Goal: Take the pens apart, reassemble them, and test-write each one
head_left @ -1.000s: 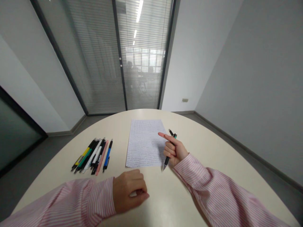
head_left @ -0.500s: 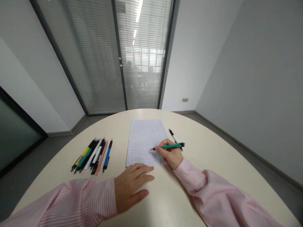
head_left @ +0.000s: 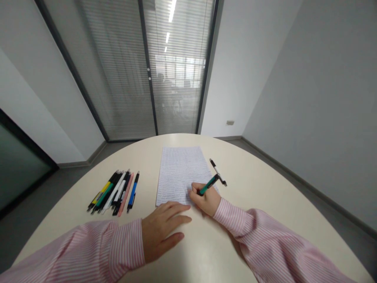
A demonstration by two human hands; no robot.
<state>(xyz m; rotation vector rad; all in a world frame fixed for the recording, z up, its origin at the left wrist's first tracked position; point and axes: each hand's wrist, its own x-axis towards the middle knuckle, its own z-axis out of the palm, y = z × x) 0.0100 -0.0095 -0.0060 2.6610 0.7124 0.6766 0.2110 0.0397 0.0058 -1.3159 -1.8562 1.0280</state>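
One written sheet (head_left: 179,169), one green pen (head_left: 208,185) in hand, one black-and-white pen (head_left: 217,172) lying beyond your right knuckles. Past your left fingers, off left: one blue pen (head_left: 133,192), apart from a bunch of pens (head_left: 118,190), overlapped, no sure count. Your left hand (head_left: 161,232) lies palm down, fingers spread, at the paper's near edge. Your right hand (head_left: 207,200) rests on its lower right, fingers closed round the green pen, its tip hidden.

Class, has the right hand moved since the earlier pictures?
Yes. Judged against the paper sheet, the right hand has shifted toward the sheet's near edge and slightly left.
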